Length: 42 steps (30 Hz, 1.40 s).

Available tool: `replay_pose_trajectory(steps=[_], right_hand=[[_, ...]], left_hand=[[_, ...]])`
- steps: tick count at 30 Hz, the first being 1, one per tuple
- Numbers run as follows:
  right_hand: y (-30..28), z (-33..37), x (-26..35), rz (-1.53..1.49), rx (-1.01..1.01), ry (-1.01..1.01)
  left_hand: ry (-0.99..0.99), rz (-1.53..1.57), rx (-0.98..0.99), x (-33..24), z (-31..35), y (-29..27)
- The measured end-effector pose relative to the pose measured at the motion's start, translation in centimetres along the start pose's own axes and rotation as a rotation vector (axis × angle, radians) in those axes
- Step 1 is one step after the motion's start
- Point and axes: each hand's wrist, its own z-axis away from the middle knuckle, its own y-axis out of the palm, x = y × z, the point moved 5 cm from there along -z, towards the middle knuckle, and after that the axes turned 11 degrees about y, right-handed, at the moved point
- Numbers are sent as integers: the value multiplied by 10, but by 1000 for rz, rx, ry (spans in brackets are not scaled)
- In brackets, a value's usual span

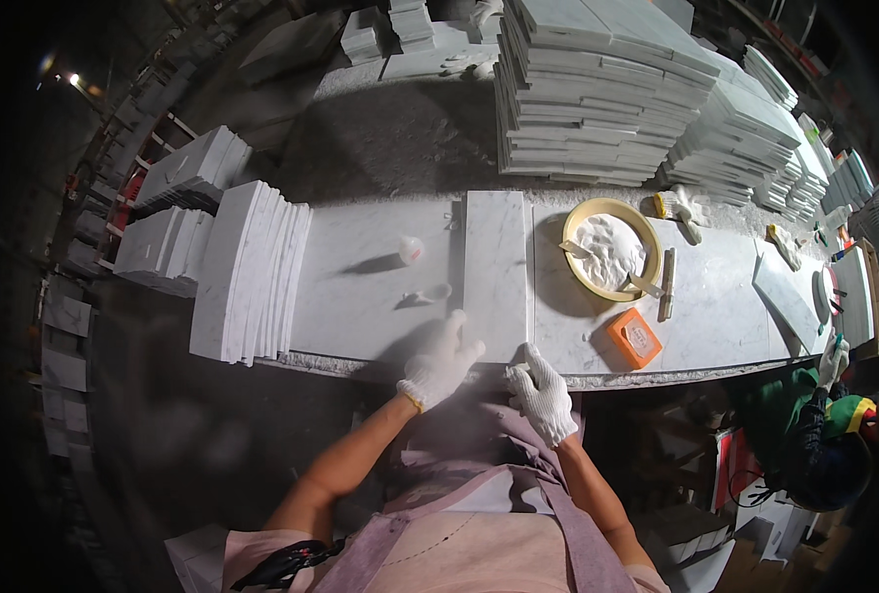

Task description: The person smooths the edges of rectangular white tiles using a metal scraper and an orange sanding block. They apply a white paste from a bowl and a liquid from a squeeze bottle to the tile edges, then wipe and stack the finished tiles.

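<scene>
A long white marble tile (496, 267) with faint grey veins lies across the bench, its near end toward me. At its near left corner rests my left hand (441, 364) in a white knit glove, fingers stretched and apart, the forefinger and thumb against the tile. My right hand (544, 397), gloved too, is at the near right corner with its fingers curled and thumb raised by the tile's edge. What the curled fingers hold, if anything, is hidden. Left of the tile, a small whitish bottle (412, 250) and a pale scoop-like piece (427, 296) sit on a larger slab (360, 321).
To the right stand a yellow basin (570, 219) of white powder or paste, an orange box (634, 338) and a narrow bar (668, 284). Upright tiles (237, 272) line the left; tall tile stacks (597, 109) rise behind. Another person (830, 435) works at far right.
</scene>
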Motion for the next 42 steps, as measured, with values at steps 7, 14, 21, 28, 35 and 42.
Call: replay_pose_trajectory(steps=[7, 14, 21, 28, 35, 42], right_hand=[[0, 16, 16, -208, 58, 25], [-9, 33, 31, -430, 5, -57], [-10, 4, -5, -377, 18, -90], [-12, 12, -14, -388, 98, -91], [-28, 25, -31, -405, 28, -65], [-16, 24, -34, -337, 113, -75]], left_hand=[[-116, 123, -92, 6, -5, 0], [-359, 702, 14, -15, -11, 2], [-271, 1014, -167, -28, -10, 23], [-160, 1017, -201, -44, -2, -21], [123, 1187, -308, -31, 54, -91], [478, 193, -725, 39, 135, -184]])
